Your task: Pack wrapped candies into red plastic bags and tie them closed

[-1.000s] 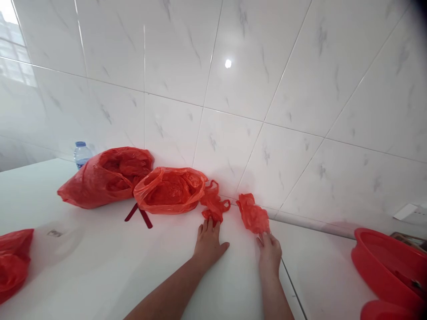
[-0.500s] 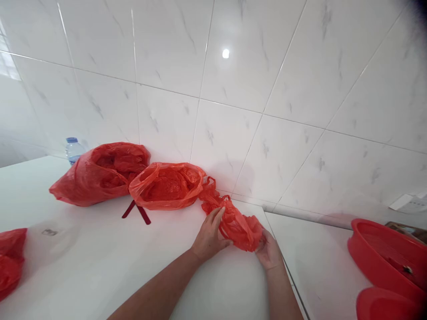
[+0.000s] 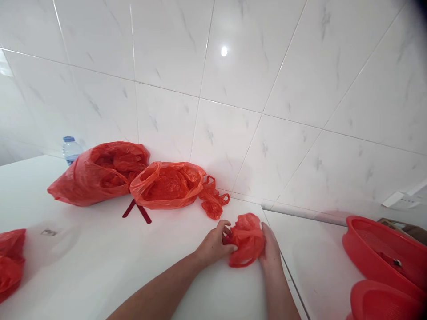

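A crumpled red plastic bag point(image 3: 247, 240) is bunched between my two hands near the table's right side. My left hand point(image 3: 215, 243) grips its left side, thumb and fingers curled at the plastic. Along the bag's right side lies my right hand point(image 3: 271, 249), its fingers partly hidden behind the plastic. A smaller crumpled red bag point(image 3: 212, 202) rests just beyond, apart from my hands. Beside it stands a wide-mouthed red bag point(image 3: 168, 204) with crumpled red plastic inside, and left of that leans a larger stuffed red bag point(image 3: 80, 182).
Two dark red strips point(image 3: 144, 214) lie on the white table point(image 3: 100, 258). A water bottle point(image 3: 70, 151) stands by the tiled wall, and another red bag point(image 3: 11, 262) sits at the left edge. Red plastic basins point(image 3: 362, 249) occupy the adjoining surface at right.
The bag in my hands has been drawn towards me, away from the smaller crumpled bag, and is now a rounder bundle. My left hand has shifted lower, with its fingers more curled.
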Action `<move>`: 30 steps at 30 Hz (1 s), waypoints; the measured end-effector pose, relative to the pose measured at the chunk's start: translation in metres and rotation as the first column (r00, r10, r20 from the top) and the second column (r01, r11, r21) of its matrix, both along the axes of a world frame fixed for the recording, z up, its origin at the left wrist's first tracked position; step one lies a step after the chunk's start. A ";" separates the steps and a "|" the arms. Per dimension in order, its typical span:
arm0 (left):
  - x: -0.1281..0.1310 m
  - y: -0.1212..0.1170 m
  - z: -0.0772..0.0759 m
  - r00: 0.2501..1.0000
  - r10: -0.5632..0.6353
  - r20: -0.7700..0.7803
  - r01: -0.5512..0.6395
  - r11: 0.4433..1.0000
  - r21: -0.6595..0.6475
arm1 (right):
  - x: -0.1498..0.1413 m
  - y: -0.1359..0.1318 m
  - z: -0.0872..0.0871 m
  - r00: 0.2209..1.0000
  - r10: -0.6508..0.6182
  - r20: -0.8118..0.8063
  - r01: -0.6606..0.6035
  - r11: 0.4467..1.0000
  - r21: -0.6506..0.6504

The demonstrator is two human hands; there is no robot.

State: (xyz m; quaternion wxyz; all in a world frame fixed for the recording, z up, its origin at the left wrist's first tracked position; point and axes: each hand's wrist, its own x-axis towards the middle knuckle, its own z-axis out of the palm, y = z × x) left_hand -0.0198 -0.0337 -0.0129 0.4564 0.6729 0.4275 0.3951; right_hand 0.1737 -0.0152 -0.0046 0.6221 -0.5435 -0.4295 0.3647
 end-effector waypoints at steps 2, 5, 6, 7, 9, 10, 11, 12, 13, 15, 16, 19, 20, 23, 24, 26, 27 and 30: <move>0.001 0.002 0.000 0.999 0.031 -0.019 -0.031 0.999 0.018 | -0.001 -0.011 -0.001 0.979 -0.193 0.061 0.197 0.978 -0.066; 0.002 0.004 0.000 0.999 0.003 -0.049 0.000 0.997 0.072 | -0.006 -0.035 -0.001 0.850 -0.434 0.298 0.473 0.878 -0.070; 0.002 0.005 0.001 0.999 -0.001 -0.045 0.005 0.996 0.090 | -0.009 -0.043 -0.001 0.828 -0.437 0.352 0.480 0.876 -0.041; 0.003 0.005 0.001 0.999 0.000 -0.034 0.003 0.995 0.103 | -0.013 -0.050 -0.001 0.824 -0.413 0.388 0.453 0.891 -0.013; 0.004 0.005 0.000 1.000 0.007 0.003 -0.007 0.994 0.105 | -0.022 -0.061 -0.003 0.843 -0.323 0.430 0.349 0.937 0.018; 0.005 0.005 0.000 1.000 0.009 0.028 -0.011 0.995 0.102 | -0.027 -0.063 -0.005 0.850 -0.282 0.446 0.307 0.952 0.018; 0.006 0.005 0.000 0.998 0.008 0.056 -0.014 0.995 0.097 | -0.030 -0.064 -0.007 0.852 -0.249 0.460 0.277 0.961 0.007; 0.006 0.004 -0.001 0.996 0.007 0.087 -0.014 0.996 0.085 | -0.033 -0.063 -0.009 0.853 -0.218 0.474 0.255 0.967 -0.014; 0.007 0.004 -0.001 0.993 0.007 0.118 -0.016 0.998 0.069 | -0.035 -0.062 -0.010 0.855 -0.181 0.485 0.230 0.972 -0.042; 0.006 0.005 -0.002 0.981 0.025 0.190 -0.030 0.999 0.020 | -0.034 -0.060 -0.013 0.866 -0.099 0.490 0.170 0.980 -0.103; 0.005 0.006 -0.002 0.971 0.049 0.232 -0.048 0.999 -0.008 | -0.031 -0.058 -0.014 0.876 -0.060 0.479 0.138 0.982 -0.129; -0.002 0.014 -0.002 0.912 0.175 0.370 -0.152 0.984 -0.092 | -0.017 -0.055 -0.016 0.936 -0.077 0.343 0.146 0.973 -0.181; -0.006 0.018 -0.002 0.884 0.226 0.409 -0.194 0.974 -0.117 | -0.010 -0.054 -0.017 0.960 -0.140 0.242 0.188 0.964 -0.188; -0.021 0.030 -0.001 0.805 0.352 0.477 -0.308 0.936 -0.172 | 0.009 -0.050 -0.020 0.940 -0.332 -0.079 0.312 0.931 -0.191; -0.025 0.032 -0.001 0.788 0.381 0.483 -0.336 0.924 -0.180 | 0.015 -0.049 -0.020 0.921 -0.357 -0.154 0.328 0.926 -0.186; -0.031 0.035 0.000 0.774 0.417 0.475 -0.381 0.908 -0.177 | 0.024 -0.047 -0.021 0.906 -0.344 -0.247 0.310 0.936 -0.168; -0.033 0.035 0.000 0.777 0.428 0.461 -0.398 0.902 -0.167 | 0.029 -0.046 -0.021 0.900 -0.321 -0.294 0.287 0.946 -0.153; -0.035 0.031 0.001 0.805 0.439 0.399 -0.433 0.894 -0.112 | 0.039 -0.048 -0.019 0.882 -0.229 -0.412 0.200 0.973 -0.112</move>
